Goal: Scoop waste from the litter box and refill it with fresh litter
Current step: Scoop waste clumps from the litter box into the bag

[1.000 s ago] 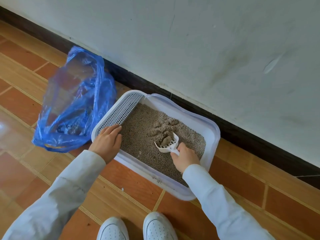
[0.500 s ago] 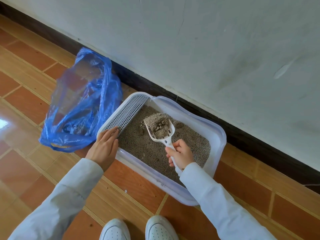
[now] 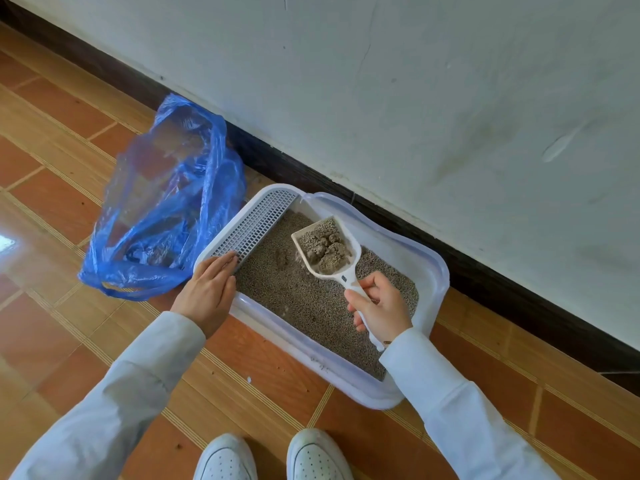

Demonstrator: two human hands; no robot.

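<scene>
Wall and floor: we crouch on orange floor tiles (image 3: 62, 209), facing a pale wall (image 3: 450, 98) beyond both hands; our white shoes (image 3: 270, 459) show below the wrists.
Litter box: the white litter box (image 3: 429, 271) sits against the wall's dark skirting, under and between our two hands, so we judge it cannot slide away from us while we dig.
Waste bag: a blue plastic bag (image 3: 166, 209) lies just beyond our left hand, touching the box's grated end, its mouth gaping; we judge it is kept there so the carry from the box is short.
Litter: grey litter (image 3: 304, 299) fills the tray beneath the right hand, with a dug hollow beside the scoop.
Grate: a white grid panel (image 3: 256, 223) lines the box edge running away from the left fingertips.
Left hand: our left hand (image 3: 207, 292) lies flat, fingers straight, pressing the near corner of the rim, which we take as bracing the box.
Right hand: our right hand (image 3: 381, 306) is curled round the scoop handle, gripping it.
Scoop: the white slotted scoop (image 3: 325, 247) is held clear above the litter, beyond the right hand, kept fairly level so nothing spills.
Waste: brown clumps (image 3: 329, 254) sit in the scoop with loose grains; next, we judge, comes the swing left to the bag.
</scene>
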